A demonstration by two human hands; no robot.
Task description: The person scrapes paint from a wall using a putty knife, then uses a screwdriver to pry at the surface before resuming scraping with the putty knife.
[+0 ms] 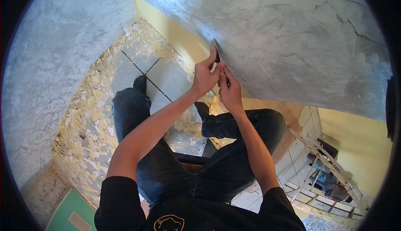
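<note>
Here, bladed tool (215, 47), jutting past left grip (204, 79)

Floor (167, 74): grey-tiled on my feed, with dark joints (159, 88).
Flakes (94, 101): yellow and grey, spread thickest at left, thinner toward the middle.
Green board (62, 212): lower left, probably on the floor; my camera crops its base.
</note>
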